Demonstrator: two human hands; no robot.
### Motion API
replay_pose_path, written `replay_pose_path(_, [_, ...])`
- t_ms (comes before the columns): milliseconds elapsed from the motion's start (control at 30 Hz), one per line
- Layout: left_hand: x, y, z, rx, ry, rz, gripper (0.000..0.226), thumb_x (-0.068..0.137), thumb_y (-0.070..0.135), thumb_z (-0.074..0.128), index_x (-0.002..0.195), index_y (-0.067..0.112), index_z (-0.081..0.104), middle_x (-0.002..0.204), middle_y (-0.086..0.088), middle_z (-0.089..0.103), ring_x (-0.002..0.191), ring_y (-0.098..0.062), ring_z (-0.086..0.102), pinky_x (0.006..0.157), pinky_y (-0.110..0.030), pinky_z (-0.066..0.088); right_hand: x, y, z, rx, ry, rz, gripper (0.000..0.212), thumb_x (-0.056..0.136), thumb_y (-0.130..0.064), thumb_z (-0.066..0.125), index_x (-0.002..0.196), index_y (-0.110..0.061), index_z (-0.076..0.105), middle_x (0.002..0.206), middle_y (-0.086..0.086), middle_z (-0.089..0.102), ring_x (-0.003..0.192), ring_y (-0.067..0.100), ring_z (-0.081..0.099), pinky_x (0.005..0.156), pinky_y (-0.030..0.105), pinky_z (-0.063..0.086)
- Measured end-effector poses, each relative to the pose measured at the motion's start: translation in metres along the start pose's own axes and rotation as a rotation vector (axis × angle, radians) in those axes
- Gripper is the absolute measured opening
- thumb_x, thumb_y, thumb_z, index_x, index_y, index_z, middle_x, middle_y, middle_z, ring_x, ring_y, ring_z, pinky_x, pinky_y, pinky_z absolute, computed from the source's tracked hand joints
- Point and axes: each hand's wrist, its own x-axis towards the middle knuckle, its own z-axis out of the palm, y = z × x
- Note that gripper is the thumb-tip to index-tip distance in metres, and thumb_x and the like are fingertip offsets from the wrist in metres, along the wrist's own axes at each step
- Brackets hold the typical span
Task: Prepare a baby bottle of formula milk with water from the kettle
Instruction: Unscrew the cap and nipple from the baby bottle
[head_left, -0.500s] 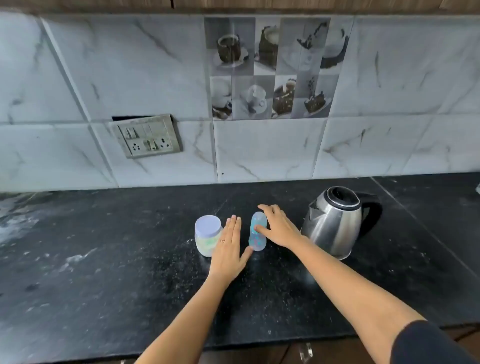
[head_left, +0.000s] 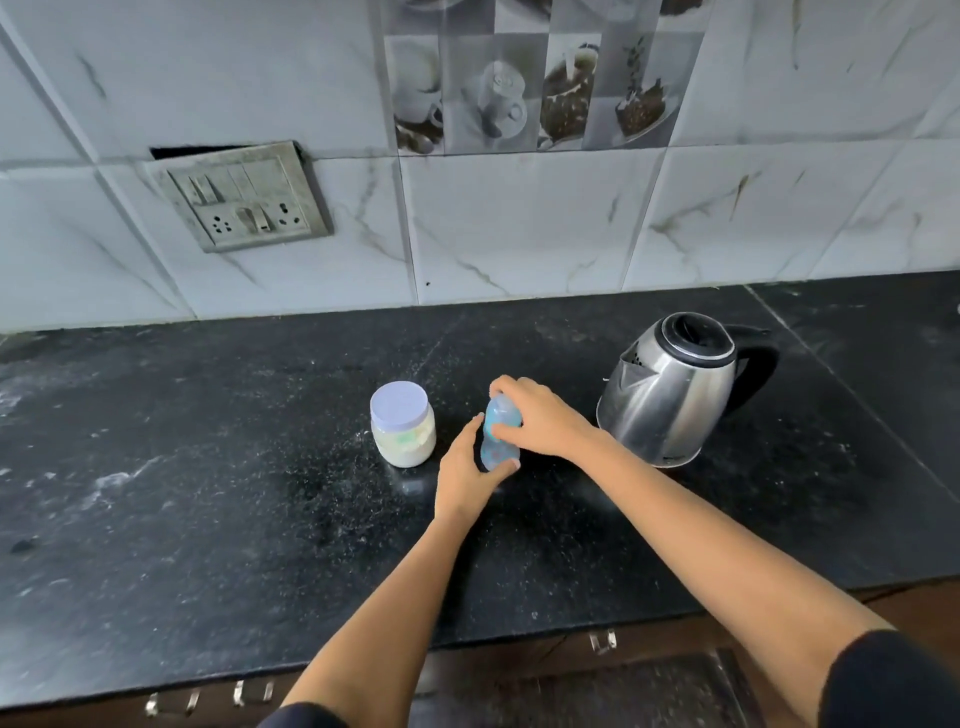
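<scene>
A small blue baby bottle (head_left: 496, 447) stands upright on the black countertop (head_left: 208, 467). My left hand (head_left: 465, 475) wraps around its lower body from the left. My right hand (head_left: 535, 418) grips its cap at the top from the right. Left of the bottle stands a clear jar of white formula powder (head_left: 402, 431) with a pale lilac lid, closed. To the right sits a steel kettle (head_left: 675, 389) with a black lid and handle, spout facing left.
A tiled wall rises behind the counter, with a switch and socket plate (head_left: 244, 200) at the left. The counter's front edge runs along the bottom, with drawer handles (head_left: 249, 693) below it.
Both hands have closed on the bottle: the left, flat beside it before, now holds its base; the right now grips its top. The camera has moved closer.
</scene>
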Motion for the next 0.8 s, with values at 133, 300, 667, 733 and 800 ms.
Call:
replay_pose_path(133, [0.004,0.007,0.007,-0.08,0.004,-0.008,0.051,0.077,0.019,0.077,0.121,0.029,0.053,0.099,0.016,0.063,0.09,-0.002,0.061,0.063,-0.003,0.044,-0.003,-0.008,0.002,-0.269,-0.023,0.0,0.043,0.086,-0.042,0.056,0.119,-0.018,0.041,0.103,0.005,0.044,0.084,0.026,0.055,0.062,0.033,0.043])
replay_pose_path(300, [0.007,0.007,0.008,-0.061,-0.022,0.022,0.049,0.08,0.022,0.075,0.122,0.029,0.052,0.099,0.014,0.063,0.087,0.0,0.061,0.06,-0.004,0.046,0.006,-0.014,-0.004,-0.478,-0.063,0.107,0.055,0.088,-0.057,0.05,0.119,-0.012,0.045,0.101,0.008,0.061,0.084,0.027,0.061,0.062,0.033,0.041])
replay_pose_path(667, [0.016,-0.005,0.01,-0.006,-0.071,0.044,0.05,0.079,0.025,0.076,0.123,0.027,0.053,0.114,0.012,0.065,0.105,-0.004,0.061,0.074,-0.006,0.046,0.009,0.01,-0.036,-0.43,-0.375,-0.391,0.043,0.088,-0.003,0.057,0.125,-0.023,0.05,0.116,0.002,0.047,0.099,0.016,0.04,0.08,0.034,0.042])
replay_pose_path(733, [0.016,-0.007,0.011,0.004,-0.071,0.038,0.05,0.078,0.026,0.076,0.122,0.027,0.053,0.114,0.012,0.064,0.106,-0.003,0.06,0.08,-0.009,0.044,0.01,0.015,-0.037,-0.414,-0.363,-0.437,0.043,0.086,0.001,0.055,0.122,-0.023,0.052,0.119,0.001,0.049,0.102,0.017,0.041,0.081,0.033,0.043])
replay_pose_path(800, [0.015,-0.007,0.012,0.001,-0.062,0.037,0.051,0.078,0.025,0.077,0.122,0.029,0.052,0.113,0.015,0.064,0.106,-0.002,0.06,0.086,-0.012,0.043,0.011,0.015,-0.04,-0.358,-0.396,-0.417,0.043,0.084,-0.005,0.061,0.122,-0.024,0.053,0.12,0.0,0.05,0.103,0.019,0.044,0.087,0.038,0.045])
